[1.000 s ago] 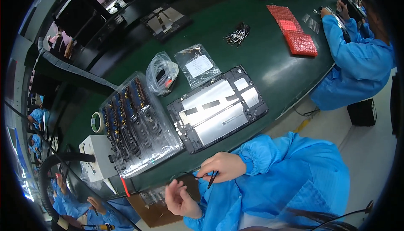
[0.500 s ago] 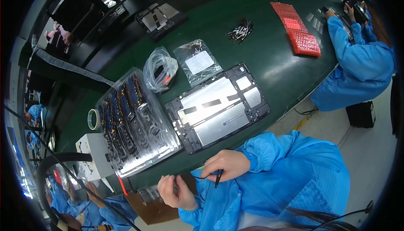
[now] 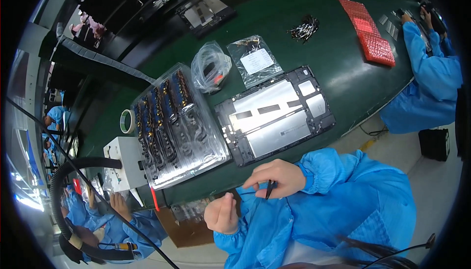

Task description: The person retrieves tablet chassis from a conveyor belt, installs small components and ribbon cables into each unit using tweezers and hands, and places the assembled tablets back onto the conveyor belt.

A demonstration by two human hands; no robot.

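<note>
Head view: the right hand [image 3: 280, 177] grips a slim, matte black tool [image 3: 269, 189], above rumpled blue cloth. Over to the left hand [image 3: 223, 213], fingers curled and bunched at the tips; whether anything small is pinched there, I can't tell. Just beyond, on the smooth green table [image 3: 338, 48], sits a flat rectangular device frame [image 3: 274, 117], black-edged around shiny silver panels. Close on its left, a glossy clear plastic tray [image 3: 196, 170] carries rows of dark parts; farther back, red bubble wrap [image 3: 377, 48], all dimples.
</note>
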